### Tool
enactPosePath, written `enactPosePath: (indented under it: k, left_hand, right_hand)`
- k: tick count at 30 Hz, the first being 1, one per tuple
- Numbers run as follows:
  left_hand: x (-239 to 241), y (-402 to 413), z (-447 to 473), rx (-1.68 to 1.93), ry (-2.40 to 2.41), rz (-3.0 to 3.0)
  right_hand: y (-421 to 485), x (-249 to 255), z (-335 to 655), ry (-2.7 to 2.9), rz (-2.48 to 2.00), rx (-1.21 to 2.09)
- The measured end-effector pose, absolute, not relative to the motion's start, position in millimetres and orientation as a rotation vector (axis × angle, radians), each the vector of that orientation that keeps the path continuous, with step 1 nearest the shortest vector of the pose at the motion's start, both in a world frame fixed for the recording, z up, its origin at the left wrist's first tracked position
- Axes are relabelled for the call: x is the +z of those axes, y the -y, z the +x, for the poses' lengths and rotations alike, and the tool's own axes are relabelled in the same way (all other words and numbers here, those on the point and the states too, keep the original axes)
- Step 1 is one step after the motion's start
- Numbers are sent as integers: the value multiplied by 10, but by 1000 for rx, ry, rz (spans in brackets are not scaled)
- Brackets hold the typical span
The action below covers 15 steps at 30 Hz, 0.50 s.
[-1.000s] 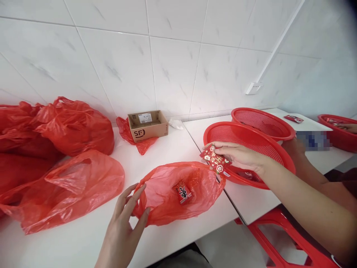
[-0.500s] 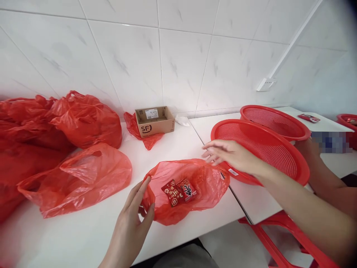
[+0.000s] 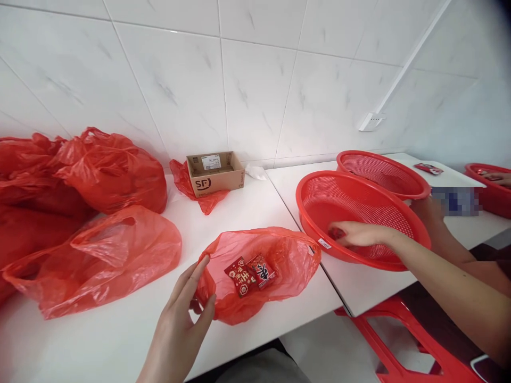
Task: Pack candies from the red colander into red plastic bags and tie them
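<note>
My left hand (image 3: 179,330) pinches the near rim of an open red plastic bag (image 3: 283,255) lying on the white table (image 3: 255,207). Two small red printed packets (image 3: 239,275) (image 3: 261,270) lie side by side inside the bag. My right hand (image 3: 355,234) reaches into a large red mesh basket (image 3: 359,176) on the adjoining table. Its fingers are closed around a small dark red packet (image 3: 337,232) near the basket's bottom.
Several filled red bags (image 3: 107,170) (image 3: 99,255) are heaped at the left. An open cardboard box (image 3: 213,178) stands by the tiled wall. A second red basket (image 3: 383,173) sits behind the first, with another person's arm (image 3: 435,223) beside it. A red stool (image 3: 399,340) stands below.
My right hand let a red packet fall into the bag beside the first, then moved right and down into the basket. My left hand stays on the bag's rim.
</note>
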<state>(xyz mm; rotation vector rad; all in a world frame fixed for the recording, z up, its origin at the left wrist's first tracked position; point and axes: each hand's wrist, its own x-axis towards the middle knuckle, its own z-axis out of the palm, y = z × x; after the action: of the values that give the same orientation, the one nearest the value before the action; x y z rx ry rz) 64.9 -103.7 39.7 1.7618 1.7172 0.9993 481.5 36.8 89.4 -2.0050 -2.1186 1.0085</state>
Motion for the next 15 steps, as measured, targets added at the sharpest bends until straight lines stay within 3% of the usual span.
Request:
enactPosePath:
  k: [3, 7, 15]
  left_hand:
    - [366, 1039, 614, 1015, -1714, 1811]
    - [343, 1035, 595, 1027, -1713, 1821]
    - [366, 1041, 637, 1035, -1742, 1769]
  right_hand:
    - [-451, 1054, 4748, 1887, -1776, 1277]
    - [-438, 1226, 4607, 1425, -1432, 1384]
    - [-141, 1313, 3642, 1484, -1084, 1757]
